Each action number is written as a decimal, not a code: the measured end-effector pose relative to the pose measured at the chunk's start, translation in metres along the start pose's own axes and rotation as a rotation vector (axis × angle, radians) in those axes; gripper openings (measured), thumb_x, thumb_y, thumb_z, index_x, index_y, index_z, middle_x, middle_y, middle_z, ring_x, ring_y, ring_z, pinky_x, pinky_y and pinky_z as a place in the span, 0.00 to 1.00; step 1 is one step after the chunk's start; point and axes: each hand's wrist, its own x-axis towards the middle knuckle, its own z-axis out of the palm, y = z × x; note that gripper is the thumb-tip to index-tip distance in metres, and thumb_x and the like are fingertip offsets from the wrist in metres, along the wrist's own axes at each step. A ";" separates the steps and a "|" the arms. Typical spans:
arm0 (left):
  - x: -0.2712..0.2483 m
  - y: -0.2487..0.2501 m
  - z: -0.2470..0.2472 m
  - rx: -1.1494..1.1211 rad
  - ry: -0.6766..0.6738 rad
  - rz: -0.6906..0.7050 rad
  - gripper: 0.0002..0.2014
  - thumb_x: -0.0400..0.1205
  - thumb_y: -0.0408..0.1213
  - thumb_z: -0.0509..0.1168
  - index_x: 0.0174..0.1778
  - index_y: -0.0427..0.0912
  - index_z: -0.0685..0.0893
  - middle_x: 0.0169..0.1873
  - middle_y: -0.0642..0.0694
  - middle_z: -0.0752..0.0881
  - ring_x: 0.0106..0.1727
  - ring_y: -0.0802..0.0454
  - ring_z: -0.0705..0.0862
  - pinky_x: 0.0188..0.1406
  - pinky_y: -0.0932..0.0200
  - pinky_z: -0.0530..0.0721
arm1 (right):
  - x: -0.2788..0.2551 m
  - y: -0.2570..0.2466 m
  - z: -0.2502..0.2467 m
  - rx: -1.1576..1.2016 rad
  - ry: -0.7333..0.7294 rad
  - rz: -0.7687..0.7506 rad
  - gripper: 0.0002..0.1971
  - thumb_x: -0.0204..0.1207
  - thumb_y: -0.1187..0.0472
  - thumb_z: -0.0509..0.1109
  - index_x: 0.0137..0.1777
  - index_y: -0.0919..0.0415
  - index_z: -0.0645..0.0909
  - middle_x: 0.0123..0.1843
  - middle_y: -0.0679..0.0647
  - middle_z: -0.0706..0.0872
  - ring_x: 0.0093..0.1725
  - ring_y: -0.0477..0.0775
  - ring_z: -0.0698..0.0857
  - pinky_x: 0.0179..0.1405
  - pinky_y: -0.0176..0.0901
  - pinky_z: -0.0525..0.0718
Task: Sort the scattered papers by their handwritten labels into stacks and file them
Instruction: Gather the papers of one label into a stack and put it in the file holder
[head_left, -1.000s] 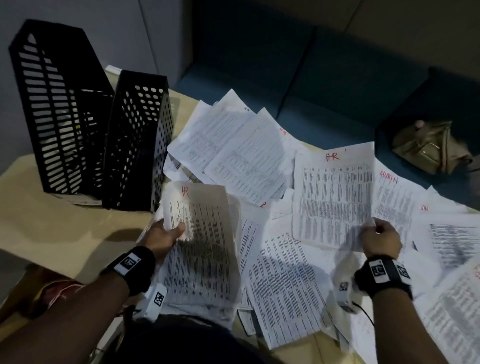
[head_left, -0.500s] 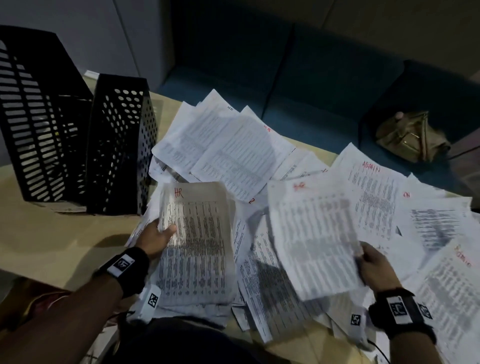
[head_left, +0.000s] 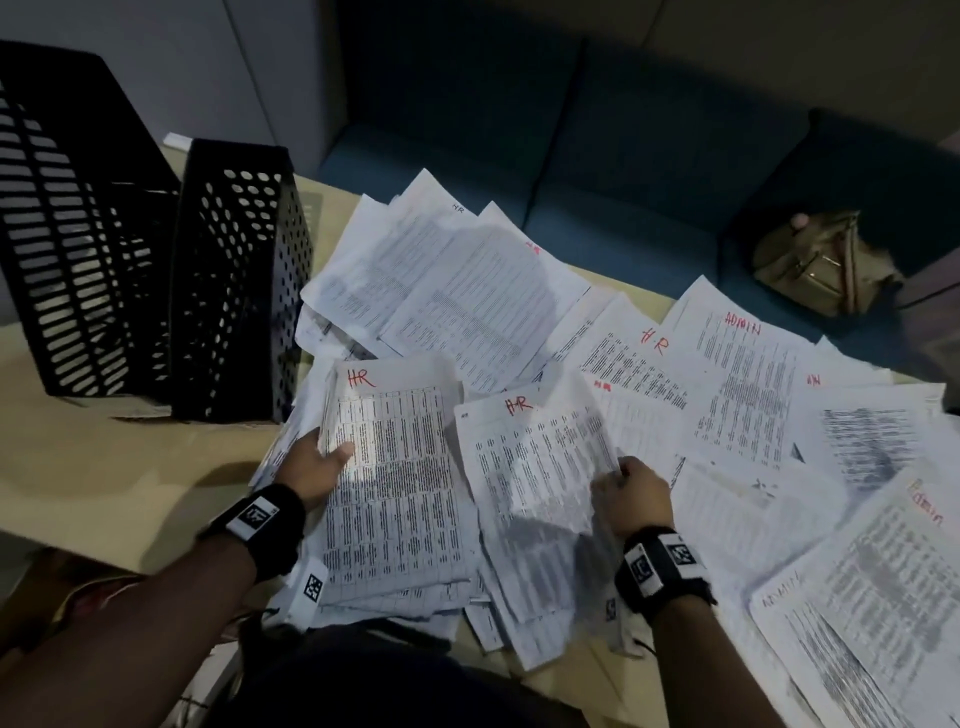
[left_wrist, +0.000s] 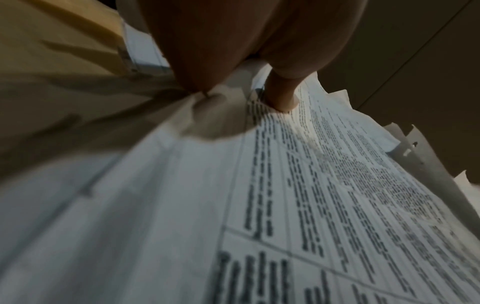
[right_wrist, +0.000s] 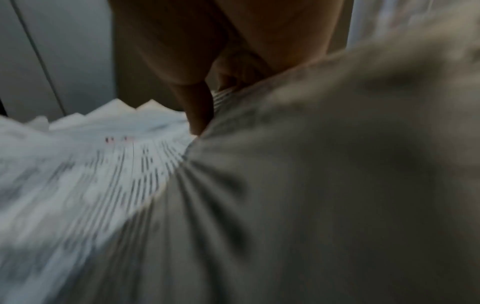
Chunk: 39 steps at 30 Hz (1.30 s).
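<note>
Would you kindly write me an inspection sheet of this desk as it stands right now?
Surface: tan table, largely covered by loose sheets on its right side.
Job's things: HR stack under the left hand; HR sheet lifted beside it; another HR sheet and ADMIN sheets lying scattered; two black file holders upright at the left.
Clutter: nothing seen apart from the unsorted papers.
Grippers: left hand grips the HR stack's left edge, thumb on top; right hand pinches the lifted HR sheet's right edge.
Cables: thin dark lead below the right wristband.
Surroundings: blue sofa behind the table, tan bag on it.
</note>
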 end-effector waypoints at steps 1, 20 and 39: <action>0.000 -0.001 -0.001 0.000 -0.001 -0.007 0.30 0.85 0.43 0.63 0.81 0.39 0.63 0.79 0.37 0.69 0.78 0.36 0.69 0.74 0.42 0.67 | -0.001 -0.007 -0.013 -0.003 0.041 -0.038 0.08 0.77 0.59 0.68 0.51 0.63 0.82 0.45 0.64 0.89 0.49 0.64 0.86 0.44 0.40 0.76; -0.016 0.039 0.019 -0.074 -0.020 0.174 0.12 0.87 0.37 0.58 0.58 0.34 0.83 0.45 0.42 0.84 0.43 0.49 0.81 0.43 0.60 0.75 | -0.011 -0.058 0.055 0.469 -0.169 -0.173 0.12 0.81 0.63 0.64 0.63 0.60 0.79 0.50 0.53 0.87 0.49 0.52 0.84 0.52 0.45 0.79; -0.031 0.033 0.023 0.016 -0.430 0.333 0.33 0.68 0.42 0.77 0.65 0.57 0.69 0.55 0.62 0.80 0.57 0.59 0.82 0.60 0.67 0.81 | 0.010 -0.090 0.043 0.482 -0.102 -0.296 0.20 0.75 0.50 0.73 0.63 0.42 0.70 0.60 0.63 0.85 0.46 0.59 0.86 0.46 0.53 0.87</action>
